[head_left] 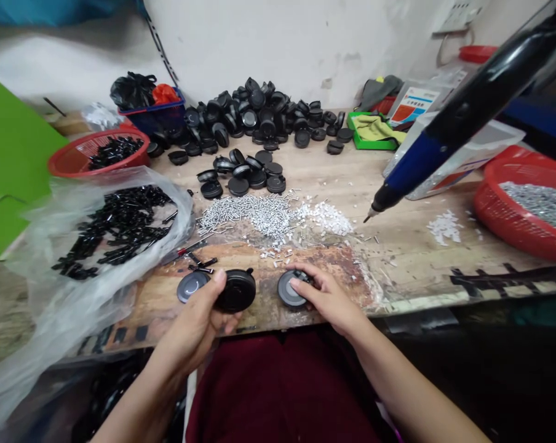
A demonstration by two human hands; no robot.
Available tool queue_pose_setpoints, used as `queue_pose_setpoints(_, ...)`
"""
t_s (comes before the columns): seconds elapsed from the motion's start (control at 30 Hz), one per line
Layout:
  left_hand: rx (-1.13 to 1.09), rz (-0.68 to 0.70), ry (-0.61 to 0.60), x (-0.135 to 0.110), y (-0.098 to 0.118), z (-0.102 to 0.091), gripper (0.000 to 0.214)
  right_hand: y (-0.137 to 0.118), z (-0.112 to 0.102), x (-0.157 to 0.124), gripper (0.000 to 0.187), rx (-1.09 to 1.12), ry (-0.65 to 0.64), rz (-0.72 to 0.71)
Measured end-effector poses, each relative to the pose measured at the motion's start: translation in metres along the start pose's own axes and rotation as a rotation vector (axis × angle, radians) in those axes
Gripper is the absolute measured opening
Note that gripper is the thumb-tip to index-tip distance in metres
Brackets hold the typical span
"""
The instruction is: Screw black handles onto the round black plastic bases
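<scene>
My left hand (204,317) grips a round black plastic case (235,290), its thumb on the near left rim, held just above the table's front edge. Left of it a grey disc-shaped piece (191,287) lies on the table, partly behind my thumb. My right hand (321,289) is closed around a second round piece with a grey face (291,289), thumb pressed on that face. Small black clip-like parts (203,264) lie just beyond my left hand. Past both hands are piles of small metal pins (241,212) and white plastic bits (331,218).
An electric screwdriver (425,147) hangs at the right, tip low over the table. Many round black cases (259,114) are heaped by the wall. A plastic bag of black parts (116,227) lies left. Red baskets (56,161) stand on both sides, with a green tray (374,145) behind.
</scene>
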State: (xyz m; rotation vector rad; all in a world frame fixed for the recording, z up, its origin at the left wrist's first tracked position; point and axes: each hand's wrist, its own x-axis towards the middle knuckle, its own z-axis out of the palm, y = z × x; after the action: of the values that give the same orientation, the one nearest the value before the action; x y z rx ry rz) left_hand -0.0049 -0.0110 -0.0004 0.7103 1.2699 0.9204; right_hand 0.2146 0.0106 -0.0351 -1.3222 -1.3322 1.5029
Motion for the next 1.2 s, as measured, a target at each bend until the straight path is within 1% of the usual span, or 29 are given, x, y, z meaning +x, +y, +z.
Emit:
queue_pose_setpoints(0.07,0.295,0.079,0.033,0.004,0.004,-0.002,0.042,0.004,-0.003,0.001,0.030,-0.107,0.026,-0.039)
queue_pose_setpoints(0.1,0.482,0.133,0.024,0.006,0.008,-0.002,0.041,0.006,-0.003,0.001,0.030,-0.165,0.041,-0.068)
queue_pose_setpoints(0.17,0.893,0.230,-0.046,0.009,0.019,-0.001,0.042,0.009,-0.004,0.002,0.030,-0.268,0.064,-0.119)
queue_pose_setpoints(0.23,1.268,0.290,-0.136,0.013,0.030,0.004,0.044,0.009,0.000,0.002,0.028,-0.347,0.069,-0.145)
queue_pose_setpoints(0.3,1.530,0.323,-0.225,0.018,0.037,0.012,0.046,0.009,0.008,0.001,0.026,-0.427,0.087,-0.161)
queue_pose_setpoints(0.37,1.665,0.373,-0.276,0.025,0.038,0.022,0.047,0.010,0.018,-0.001,0.026,-0.568,0.150,-0.236)
queue_pose_setpoints(0.4,1.702,0.404,-0.273,0.028,0.036,0.026,0.047,0.011,0.022,-0.003,0.028,-0.663,0.195,-0.294)
queue_pose_setpoints(0.47,1.745,0.490,-0.211,0.033,0.028,0.031,0.046,0.016,0.027,-0.005,0.031,-0.852,0.282,-0.400)
queue_pose_setpoints(0.53,1.764,0.591,-0.149,0.034,0.018,0.032,0.045,0.022,0.026,-0.005,0.032,-0.958,0.325,-0.440)
queue_pose_setpoints(0.57,1.775,0.628,-0.145,0.033,0.013,0.032,0.046,0.025,0.025,-0.004,0.033,-0.973,0.326,-0.433)
queue_pose_setpoints(0.63,1.809,0.647,-0.162,0.029,0.006,0.030,0.049,0.027,0.020,-0.001,0.032,-0.977,0.291,-0.409)
queue_pose_setpoints(0.7,1.840,0.634,-0.162,0.027,0.002,0.026,0.049,0.026,0.017,0.002,0.030,-0.999,0.252,-0.383)
queue_pose_setpoints(0.8,1.837,0.653,-0.124,0.027,0.001,0.020,0.044,0.020,0.019,0.007,0.028,-1.062,0.226,-0.368)
queue_pose_setpoints(0.9,1.789,0.689,-0.133,0.031,0.001,0.012,0.044,0.013,0.023,0.011,0.028,-1.092,0.196,-0.376)
queue_pose_setpoints(1.0,1.747,0.720,-0.133,0.035,-0.002,0.006,0.045,0.011,0.023,0.013,0.029,-1.071,0.153,-0.351)
queue_pose_setpoints(1.07,1.731,0.736,-0.131,0.037,-0.005,0.003,0.045,0.011,0.019,0.013,0.028,-1.013,0.136,-0.347)
queue_pose_setpoints(1.13,1.720,0.740,-0.129,0.039,-0.009,0.001,0.047,0.009,0.014,0.012,0.030,-0.940,0.159,-0.370)
queue_pose_setpoints(1.2,1.689,0.742,-0.113,0.040,-0.011,0.000,0.051,0.006,0.006,0.014,0.034,-0.911,0.240,-0.404)
